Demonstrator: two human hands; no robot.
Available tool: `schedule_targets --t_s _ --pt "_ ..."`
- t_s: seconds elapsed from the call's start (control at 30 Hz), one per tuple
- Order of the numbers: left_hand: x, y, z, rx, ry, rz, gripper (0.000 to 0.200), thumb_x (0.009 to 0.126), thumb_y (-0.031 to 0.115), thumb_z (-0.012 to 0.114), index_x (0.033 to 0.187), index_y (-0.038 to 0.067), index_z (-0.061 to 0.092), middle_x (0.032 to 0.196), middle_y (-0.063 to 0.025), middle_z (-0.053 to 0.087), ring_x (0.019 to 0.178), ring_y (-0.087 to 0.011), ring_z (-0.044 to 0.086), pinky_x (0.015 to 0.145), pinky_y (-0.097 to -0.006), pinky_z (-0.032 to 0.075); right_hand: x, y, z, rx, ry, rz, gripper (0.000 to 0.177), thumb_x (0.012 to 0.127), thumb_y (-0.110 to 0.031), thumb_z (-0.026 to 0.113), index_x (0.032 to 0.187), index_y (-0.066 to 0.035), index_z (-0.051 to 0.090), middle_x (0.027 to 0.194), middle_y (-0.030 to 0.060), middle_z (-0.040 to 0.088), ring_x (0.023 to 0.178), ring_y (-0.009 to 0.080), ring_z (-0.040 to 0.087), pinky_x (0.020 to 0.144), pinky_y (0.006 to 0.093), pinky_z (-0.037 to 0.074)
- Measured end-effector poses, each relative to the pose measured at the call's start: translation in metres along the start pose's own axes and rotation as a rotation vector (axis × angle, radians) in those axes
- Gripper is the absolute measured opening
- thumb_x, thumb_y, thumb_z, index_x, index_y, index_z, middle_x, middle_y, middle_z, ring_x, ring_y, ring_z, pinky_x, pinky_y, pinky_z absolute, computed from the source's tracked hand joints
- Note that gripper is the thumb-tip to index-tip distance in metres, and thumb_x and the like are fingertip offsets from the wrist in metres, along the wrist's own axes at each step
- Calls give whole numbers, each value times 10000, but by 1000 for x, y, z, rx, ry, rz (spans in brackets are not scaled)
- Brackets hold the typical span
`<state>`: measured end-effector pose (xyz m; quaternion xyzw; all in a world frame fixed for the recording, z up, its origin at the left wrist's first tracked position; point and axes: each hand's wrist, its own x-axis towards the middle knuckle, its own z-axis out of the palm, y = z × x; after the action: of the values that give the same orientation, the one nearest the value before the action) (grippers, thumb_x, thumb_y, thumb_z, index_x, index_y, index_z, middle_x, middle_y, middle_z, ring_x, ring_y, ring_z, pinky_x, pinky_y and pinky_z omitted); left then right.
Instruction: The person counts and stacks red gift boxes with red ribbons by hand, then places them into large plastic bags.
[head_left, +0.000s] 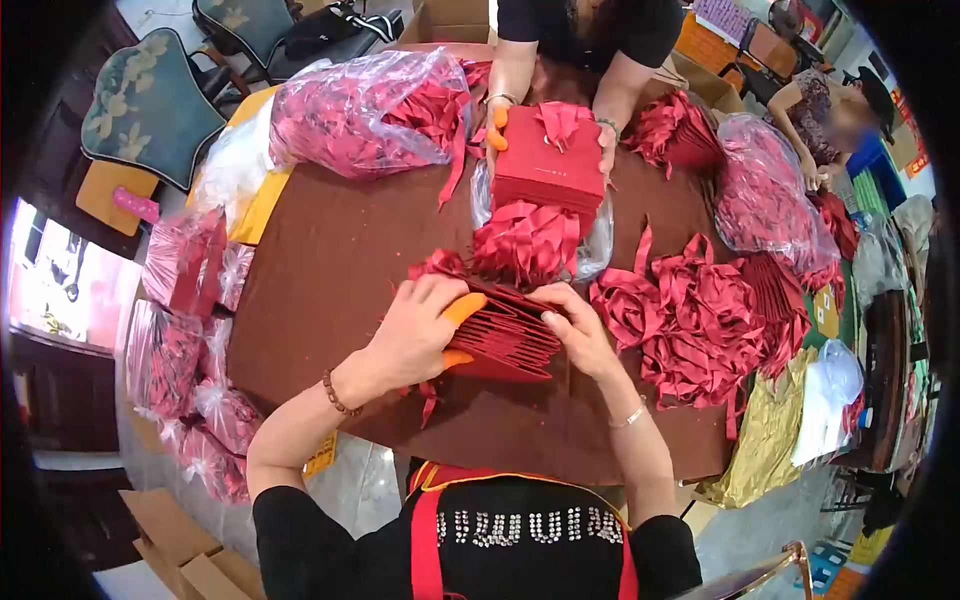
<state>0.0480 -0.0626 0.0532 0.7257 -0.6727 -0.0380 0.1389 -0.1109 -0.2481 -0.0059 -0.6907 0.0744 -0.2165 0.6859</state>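
Between my two hands is a stack of flat, dark red paper bags [507, 345], their layered edges facing up and fanned slightly apart. My left hand [420, 318] grips the stack's left side, with orange covers on two of its fingers. Along the right end, my right hand [577, 330] has its thumb and fingers closed on the edges. Red ribbons [437, 264] show behind the stack and below it. Just beyond, a co-worker's hands hold another red stack [550, 165] with a ribbon on top, above a bundle of red ribbons [530, 240].
A brown-covered table [310, 260] lies under everything. On its right is a heap of red ribboned bags [700, 330]. Clear plastic sacks of red goods stand at the back left [365, 115] and back right [770, 190]. Wrapped packs [165, 365] are piled beyond the left edge.
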Motion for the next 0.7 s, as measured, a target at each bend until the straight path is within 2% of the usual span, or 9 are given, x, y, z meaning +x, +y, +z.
schedule_targets --t_s 0.07,0.1,0.2,0.3,0.33,0.43,0.5,0.57,0.7 --pt "-1 4 3 -44 136 -1 617 542 241 796 1081 64 555 1105 -91 499 1032 -284 469 853 -392 382 1 13 -4 56 -59 79 239 890 -118 533 1082 24 525 1051 88 552 979 171 526 901 302 394" --pt "-2 7 2 18 173 -12 688 518 247 816 1118 65 532 1231 -125 421 1147 -352 385 931 -431 352 2 20 -3 42 -114 5 286 900 -179 522 1112 12 512 1072 86 532 1029 173 499 920 304 374" --pt "0 9 0 65 198 -62 750 510 278 827 1152 65 504 1316 -144 350 1218 -381 312 988 -459 316 -3 32 2 48 -177 -67 382 935 -323 458 1137 -2 502 1100 79 478 1099 177 439 970 300 316" --pt "5 0 -2 -13 36 -65 869 527 305 821 1252 28 429 1360 -179 297 1241 -391 283 1019 -461 296 -8 30 16 250 -37 -77 786 829 -680 376 1261 -23 396 1214 98 435 1164 189 401 1010 331 278" --pt "8 1 -5 43 -43 -67 896 537 312 815 1277 14 408 1355 -190 300 1237 -391 287 1020 -459 298 -12 37 16 326 28 -97 839 797 -703 414 1308 -42 335 1249 101 416 1195 181 372 1024 336 260" --pt "14 2 -7 87 -68 -68 927 552 342 800 1300 -10 380 1330 -193 325 1232 -395 288 1023 -464 295 -14 21 20 355 159 -49 677 875 -563 442 1286 -30 372 1219 88 442 1163 164 397 1005 309 284" --pt "14 3 -6 95 -75 -65 924 557 353 794 1296 -17 381 1325 -193 332 1230 -396 288 1025 -469 293 -11 3 20 211 149 180 435 941 -356 412 1222 -23 422 1178 79 494 1087 143 463 967 297 338" --pt "12 4 -7 94 -62 -40 863 545 340 801 1194 -113 457 1327 -214 321 1224 -406 286 996 -461 333 -10 -6 27 224 180 164 383 942 -299 418 1208 -23 435 1153 75 511 1064 133 478 951 287 352" --pt "6 -1 -13 -127 -39 37 955 561 373 799 1282 -87 376 1405 -242 225 1284 -432 208 1063 -458 240 -8 -2 33 297 209 125 302 938 -193 427 1182 -19 461 1117 64 523 1026 117 485 917 264 372"
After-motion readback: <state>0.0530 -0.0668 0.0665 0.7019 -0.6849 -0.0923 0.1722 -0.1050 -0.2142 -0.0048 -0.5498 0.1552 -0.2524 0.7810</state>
